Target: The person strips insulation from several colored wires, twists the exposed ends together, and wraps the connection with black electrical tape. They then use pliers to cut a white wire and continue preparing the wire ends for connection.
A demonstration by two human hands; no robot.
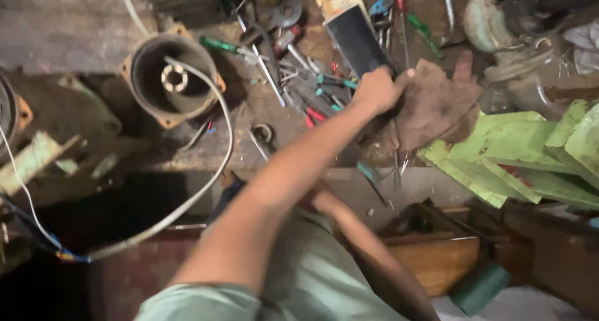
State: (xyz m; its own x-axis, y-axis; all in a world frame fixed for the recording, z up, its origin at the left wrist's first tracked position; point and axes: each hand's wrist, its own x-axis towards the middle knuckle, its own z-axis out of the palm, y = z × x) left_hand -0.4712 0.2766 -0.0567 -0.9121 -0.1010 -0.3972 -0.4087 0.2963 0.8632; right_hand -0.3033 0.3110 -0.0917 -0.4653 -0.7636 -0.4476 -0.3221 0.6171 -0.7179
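Observation:
My left hand [377,90] reaches far forward over the cluttered workbench [206,149]. Its fingers are closed on the edge of a brown cloth [437,106] that lies crumpled on the bench. Just above the hand a flat black piece with a cream end [352,37] lies at a slant, touching or nearly touching the knuckles. My right forearm [368,246] runs up from the lower right and passes under the left arm. The right hand itself is hidden there.
A round dark motor housing [175,77] stands at the left with a white cable [228,127] looping over it. Screwdrivers [219,44] and pliers [331,84] lie scattered behind the hand. Green sheet pieces [530,162] pile up at the right, above a wooden box [437,258].

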